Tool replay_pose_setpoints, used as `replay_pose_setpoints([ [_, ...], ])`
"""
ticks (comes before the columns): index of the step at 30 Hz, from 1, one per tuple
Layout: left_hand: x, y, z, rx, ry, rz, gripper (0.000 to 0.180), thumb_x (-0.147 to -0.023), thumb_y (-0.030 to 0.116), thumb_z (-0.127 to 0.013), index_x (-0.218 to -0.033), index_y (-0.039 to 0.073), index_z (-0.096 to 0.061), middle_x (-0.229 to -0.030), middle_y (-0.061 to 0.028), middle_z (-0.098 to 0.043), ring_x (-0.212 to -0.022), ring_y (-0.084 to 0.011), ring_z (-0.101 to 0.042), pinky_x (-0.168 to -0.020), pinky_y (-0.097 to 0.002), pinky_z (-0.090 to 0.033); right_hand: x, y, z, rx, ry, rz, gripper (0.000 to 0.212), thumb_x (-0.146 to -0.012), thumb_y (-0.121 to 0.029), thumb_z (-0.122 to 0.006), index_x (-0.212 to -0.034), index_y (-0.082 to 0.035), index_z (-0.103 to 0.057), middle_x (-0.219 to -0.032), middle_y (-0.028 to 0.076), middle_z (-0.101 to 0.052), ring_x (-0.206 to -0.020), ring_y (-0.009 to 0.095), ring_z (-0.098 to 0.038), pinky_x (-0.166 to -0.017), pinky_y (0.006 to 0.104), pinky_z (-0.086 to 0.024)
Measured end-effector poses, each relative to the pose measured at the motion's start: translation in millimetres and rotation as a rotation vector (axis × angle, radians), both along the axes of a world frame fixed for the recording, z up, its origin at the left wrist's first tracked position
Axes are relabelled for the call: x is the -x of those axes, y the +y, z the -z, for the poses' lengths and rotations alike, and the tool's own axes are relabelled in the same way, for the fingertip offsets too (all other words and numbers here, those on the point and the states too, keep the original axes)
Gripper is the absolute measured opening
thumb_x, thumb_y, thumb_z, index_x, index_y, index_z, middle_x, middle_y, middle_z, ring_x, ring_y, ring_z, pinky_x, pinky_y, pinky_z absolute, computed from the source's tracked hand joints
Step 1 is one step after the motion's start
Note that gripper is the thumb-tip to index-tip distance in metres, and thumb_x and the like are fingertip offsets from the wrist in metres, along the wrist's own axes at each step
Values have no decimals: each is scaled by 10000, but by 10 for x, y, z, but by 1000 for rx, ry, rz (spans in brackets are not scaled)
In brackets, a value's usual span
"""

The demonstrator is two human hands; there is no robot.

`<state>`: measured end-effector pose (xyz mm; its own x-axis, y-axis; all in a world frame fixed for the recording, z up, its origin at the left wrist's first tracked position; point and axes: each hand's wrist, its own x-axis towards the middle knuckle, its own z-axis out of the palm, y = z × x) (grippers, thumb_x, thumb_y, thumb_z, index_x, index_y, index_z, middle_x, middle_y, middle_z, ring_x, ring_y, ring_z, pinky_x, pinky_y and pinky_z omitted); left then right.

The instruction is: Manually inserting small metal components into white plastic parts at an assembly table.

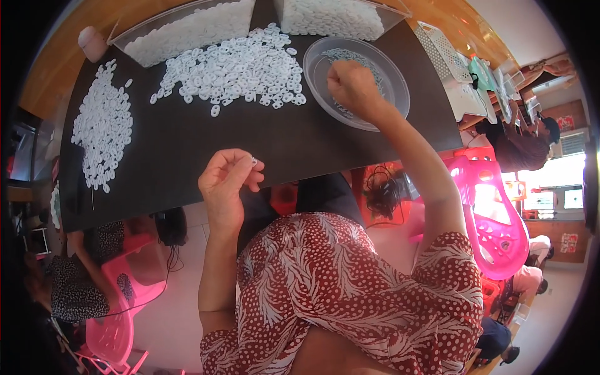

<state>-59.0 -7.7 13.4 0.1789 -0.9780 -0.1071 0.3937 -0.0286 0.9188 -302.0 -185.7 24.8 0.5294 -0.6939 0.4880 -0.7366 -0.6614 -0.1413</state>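
My left hand (224, 181) is raised in front of the dark table's near edge. Between its thumb and forefinger it pinches a small white oval piece with a hole (254, 161). My right hand (355, 89) reaches into a clear round dish (400, 103) at the right, its fingers closed and curled downward. Thin grey metal pieces (342, 54) lie in that dish around the hand; what the fingertips hold, if anything, is hidden. A large heap of white oval pieces (234, 69) spreads across the table left of the dish.
A second pile of white ovals (103, 128) lies at the table's left. Two clear bins (187, 34) (334, 17) of white pieces stand at the back, beside a pale pink container (92, 44). Pink chairs (500, 244) and other people (81, 275) are around the dark table (169, 150).
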Motion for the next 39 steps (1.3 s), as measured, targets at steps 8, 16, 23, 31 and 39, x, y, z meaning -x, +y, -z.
replay_pose_setpoints([
  [8, 41, -46, -74, 57, 87, -25, 96, -858, 59, -615, -907, -21, -595, -792, -82, -629, -621, -95, -552, -547, -205, -435, -514, 796, -431, -577, -446, -231, 98, -763, -35, -644, -852, -19, -608, -763, 39, -585, -691, 112, -551, -635, 254, -450],
  [16, 18, 61, -107, 96, 48, -39, 128, -853, 49, -622, -957, -25, -613, -814, -65, -632, -664, -85, -556, -568, -193, -433, -880, 1038, -288, -941, -673, -409, 84, -767, -6, -631, -851, -2, -624, -736, 16, -585, -678, 60, -527, -612, 223, -440],
  [23, 19, 87, -126, 95, 23, -75, 125, -855, 50, -621, -936, -45, -614, -800, -71, -630, -650, -95, -561, -568, -203, -438, -959, 1105, -251, -955, -738, -370, 84, -785, -40, -657, -845, 2, -615, -722, -10, -596, -658, 36, -509, -585, 203, -430],
  [31, 23, 110, -124, 105, -53, -108, 121, -857, 60, -626, -929, -37, -619, -796, -54, -625, -650, -79, -547, -569, -190, -434, -976, 1123, -310, -1033, -669, -323, 121, -801, -31, -675, -902, 5, -618, -818, 10, -608, -755, 55, -551, -677, 209, -463],
  [39, 51, 149, -17, 177, -330, -236, 69, -859, 24, -609, -914, -8, -636, -797, -7, -616, -669, -38, -524, -585, -188, -438, -1072, 1177, -298, -1029, -621, -251, 113, -792, -31, -674, -888, 3, -624, -802, 0, -609, -729, 45, -543, -642, 197, -458],
])
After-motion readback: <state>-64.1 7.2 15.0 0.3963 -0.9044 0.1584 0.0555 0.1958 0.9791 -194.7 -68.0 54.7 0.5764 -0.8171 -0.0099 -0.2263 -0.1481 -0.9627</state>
